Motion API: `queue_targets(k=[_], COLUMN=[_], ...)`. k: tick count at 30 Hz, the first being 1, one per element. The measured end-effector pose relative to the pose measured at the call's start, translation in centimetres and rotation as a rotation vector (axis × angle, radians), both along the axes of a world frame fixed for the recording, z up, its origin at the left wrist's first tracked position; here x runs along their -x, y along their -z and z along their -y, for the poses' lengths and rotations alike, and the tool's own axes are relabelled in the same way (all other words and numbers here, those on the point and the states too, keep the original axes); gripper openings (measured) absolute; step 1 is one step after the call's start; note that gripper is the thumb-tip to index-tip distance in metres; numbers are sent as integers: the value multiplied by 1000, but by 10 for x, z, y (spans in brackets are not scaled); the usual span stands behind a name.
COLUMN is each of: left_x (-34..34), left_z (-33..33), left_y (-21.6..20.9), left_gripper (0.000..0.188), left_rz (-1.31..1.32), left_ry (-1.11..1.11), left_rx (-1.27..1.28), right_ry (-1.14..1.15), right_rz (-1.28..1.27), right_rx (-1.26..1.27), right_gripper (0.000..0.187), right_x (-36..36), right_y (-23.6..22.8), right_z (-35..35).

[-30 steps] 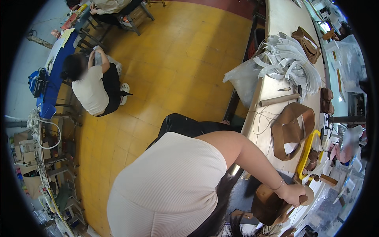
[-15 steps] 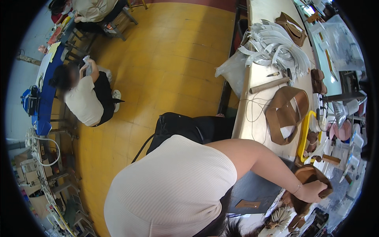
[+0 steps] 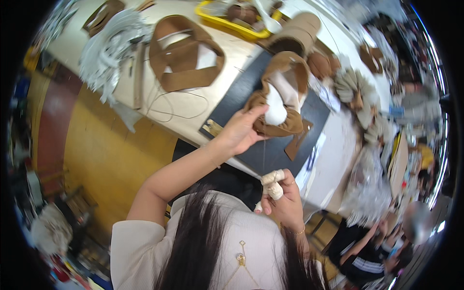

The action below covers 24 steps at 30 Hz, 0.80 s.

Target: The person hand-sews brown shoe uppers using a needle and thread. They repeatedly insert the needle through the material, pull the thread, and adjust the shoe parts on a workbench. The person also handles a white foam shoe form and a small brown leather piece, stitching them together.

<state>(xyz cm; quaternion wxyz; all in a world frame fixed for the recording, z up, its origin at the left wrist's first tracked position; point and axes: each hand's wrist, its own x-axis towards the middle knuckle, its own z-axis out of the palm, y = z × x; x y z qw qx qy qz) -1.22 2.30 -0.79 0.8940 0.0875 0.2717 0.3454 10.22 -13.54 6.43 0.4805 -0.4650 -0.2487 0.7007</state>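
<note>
The left hand point(image 3: 237, 131) is clamped on a brown piece point(image 3: 290, 124) just ahead of it, over a dark mat point(image 3: 241, 92). Nearer the chest, the right hand point(image 3: 285, 197) curls, its hold impossible to tell. Farther out: a yellow tray point(image 3: 227, 29).

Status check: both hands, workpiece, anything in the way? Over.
Left hand gripping brown piece, white inside, over dark board. Right hand nearer the body, apart from it; grip unclear. Flat brown strip close by, possibly a minor obstruction.
</note>
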Motion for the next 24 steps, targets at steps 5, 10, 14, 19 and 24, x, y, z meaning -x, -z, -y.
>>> queue_targets(k=[5,10,14,19,24], left_x=[8,17,22,32,36], left_z=[-6,-1,8,21,25], left_y=[-2,5,13,12,0], left_gripper=[32,34,35,33,32], left_rz=[-131,-314,-415,-373,-353], left_ry=[94,197,211,120,85], left_rx=[-91,-325,-366,-413,-441], right_ry=[184,219,221,210,144], right_rz=[-7,-30,361,677,911], right_rx=[-14,-53,-220,-253,-298], right_gripper=[15,16,25,29,33], right_x=[-13,-22,-10,-2,0], right_y=[-2,-11,2,33,37], right_z=[19,17,-13,-42,-36])
